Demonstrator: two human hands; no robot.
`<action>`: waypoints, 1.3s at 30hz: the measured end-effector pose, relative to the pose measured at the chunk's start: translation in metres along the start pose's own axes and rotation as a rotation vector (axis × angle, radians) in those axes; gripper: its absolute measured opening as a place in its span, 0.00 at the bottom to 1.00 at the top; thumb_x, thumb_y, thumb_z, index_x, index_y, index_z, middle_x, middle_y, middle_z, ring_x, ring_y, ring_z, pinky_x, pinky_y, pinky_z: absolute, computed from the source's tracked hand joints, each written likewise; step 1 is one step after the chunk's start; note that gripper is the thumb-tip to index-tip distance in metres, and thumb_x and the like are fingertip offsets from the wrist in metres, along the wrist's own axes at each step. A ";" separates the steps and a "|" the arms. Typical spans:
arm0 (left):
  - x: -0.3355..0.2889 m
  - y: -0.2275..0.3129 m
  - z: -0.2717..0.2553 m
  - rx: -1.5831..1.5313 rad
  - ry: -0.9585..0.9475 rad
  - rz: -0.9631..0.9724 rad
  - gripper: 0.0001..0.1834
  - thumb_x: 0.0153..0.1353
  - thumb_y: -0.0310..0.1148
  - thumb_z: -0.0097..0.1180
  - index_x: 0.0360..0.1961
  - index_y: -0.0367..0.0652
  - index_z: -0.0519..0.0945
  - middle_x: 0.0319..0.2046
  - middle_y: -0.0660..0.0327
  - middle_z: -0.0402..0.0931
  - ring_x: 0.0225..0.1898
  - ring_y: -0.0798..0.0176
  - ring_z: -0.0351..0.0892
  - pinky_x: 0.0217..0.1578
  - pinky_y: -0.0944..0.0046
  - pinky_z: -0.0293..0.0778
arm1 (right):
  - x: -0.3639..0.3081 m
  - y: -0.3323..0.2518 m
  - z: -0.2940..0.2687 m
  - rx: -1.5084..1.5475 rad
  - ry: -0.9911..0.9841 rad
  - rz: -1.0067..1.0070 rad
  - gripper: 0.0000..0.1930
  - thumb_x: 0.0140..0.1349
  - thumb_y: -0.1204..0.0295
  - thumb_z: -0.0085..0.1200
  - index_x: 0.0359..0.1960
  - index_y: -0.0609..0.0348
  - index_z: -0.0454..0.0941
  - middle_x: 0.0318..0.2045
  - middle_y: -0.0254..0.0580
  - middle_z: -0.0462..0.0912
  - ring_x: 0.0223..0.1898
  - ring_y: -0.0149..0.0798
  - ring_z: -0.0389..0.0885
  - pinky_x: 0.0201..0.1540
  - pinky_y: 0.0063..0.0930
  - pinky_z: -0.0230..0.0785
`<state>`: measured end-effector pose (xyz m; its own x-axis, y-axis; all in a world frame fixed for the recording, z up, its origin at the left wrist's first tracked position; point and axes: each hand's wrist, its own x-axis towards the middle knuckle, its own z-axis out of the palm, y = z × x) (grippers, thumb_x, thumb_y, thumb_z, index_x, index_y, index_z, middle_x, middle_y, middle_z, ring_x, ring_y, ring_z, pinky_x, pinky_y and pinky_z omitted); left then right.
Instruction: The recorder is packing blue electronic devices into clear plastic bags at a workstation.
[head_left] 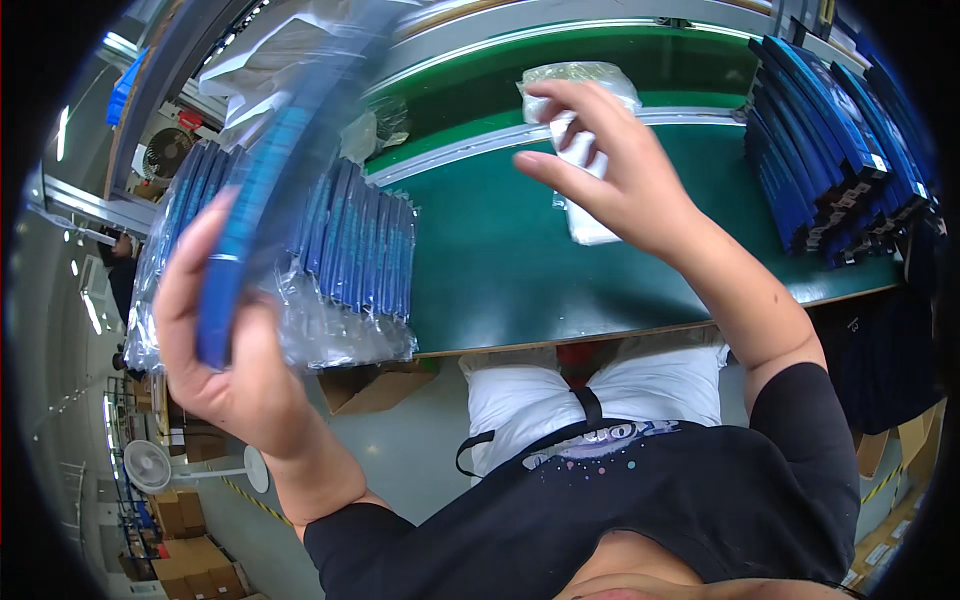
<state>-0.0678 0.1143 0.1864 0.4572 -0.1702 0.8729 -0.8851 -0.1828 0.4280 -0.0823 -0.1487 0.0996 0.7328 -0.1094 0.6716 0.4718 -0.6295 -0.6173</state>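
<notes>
My left hand point(225, 375) grips a slim blue box point(262, 180) by its lower end. The box is held upright and smeared by motion. Fingers apart and curved, my right hand point(625, 170) hovers over the green tabletop point(490, 260) with nothing in it. Beneath and beyond that hand lie a white flat item point(592, 228) and a pile of clear plastic bags point(600, 75); the hand partly hides both. Behind the held box, a row of blue boxes in clear plastic point(365, 240) stands at the table's left side.
Several blue boxes point(820, 140) stand packed together at the table's right. A green panel with a metal rail point(470, 145) bounds the far side. Crumpled plastic point(375, 130) lies at the back left. A cardboard box point(375, 388) sits below the near edge.
</notes>
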 end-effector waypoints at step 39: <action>-0.080 -0.043 0.024 0.178 -0.323 0.411 0.12 0.63 0.27 0.52 0.44 0.32 0.80 0.43 0.51 0.78 0.49 0.53 0.76 0.52 0.54 0.70 | 0.078 -0.002 -0.080 -0.402 0.069 -0.052 0.21 0.57 0.57 0.58 0.40 0.64 0.80 0.34 0.51 0.82 0.37 0.39 0.82 0.39 0.31 0.74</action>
<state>-0.0637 0.1126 0.0928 0.1053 -0.5452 0.8317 -0.9808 -0.1951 -0.0037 -0.0655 -0.2179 0.1863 0.6718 -0.1120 0.7322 0.2681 -0.8847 -0.3814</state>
